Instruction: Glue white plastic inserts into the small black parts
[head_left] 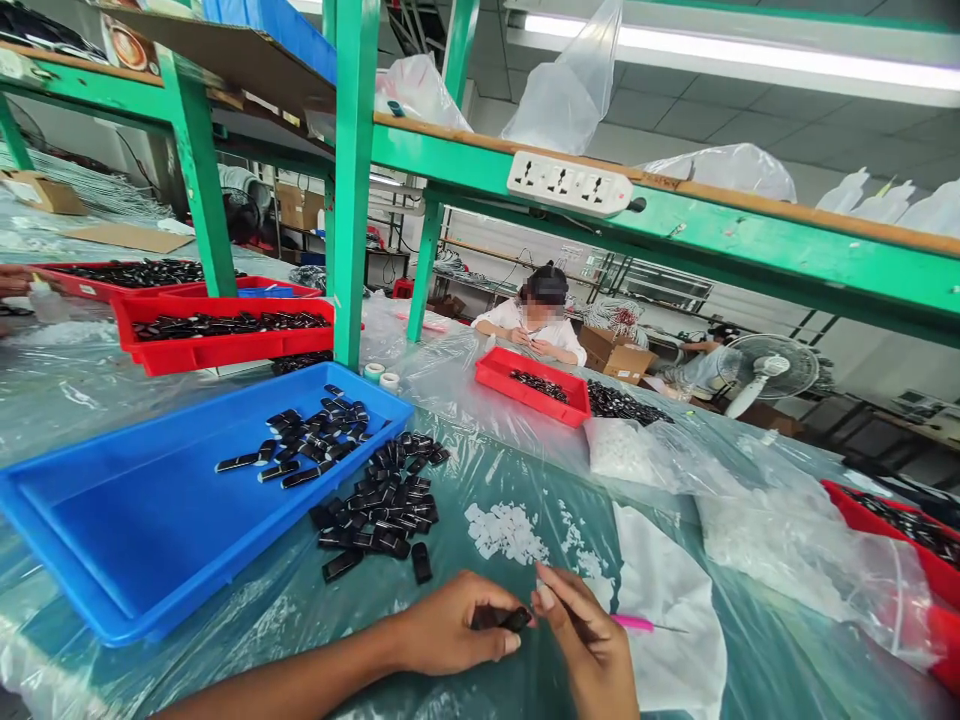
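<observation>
- One small black part is pinched between the thumb and fingers of the left hand, close to the near edge of the bench.
- The right hand is brought against the same part; its thumb and forefinger are pressed together at the part's right end, and a thin pink tool is held in that hand, its point directed to the right.
- A loose pile of black parts lies on the plastic-covered bench just beyond the hands, touching the right rim of the blue tray.
- A smaller group of black parts lies inside the blue tray, at its far right corner; most of the tray floor is bare.
- A scatter of small white pieces lies on the bench just right of the pile, near the hands.
- Progress is judged as partial: if the parts in the tray are the finished ones, less than half of the visible stock has been processed, and the pile on the bench is left. Which group is finished cannot be told with certainty.
- Further red trays with black parts stand toward the far left edge of the bench, so more stock is judged to be waiting.
- A second person is seated beyond the far edge, behind another red tray; those hands are kept apart from the work described.
</observation>
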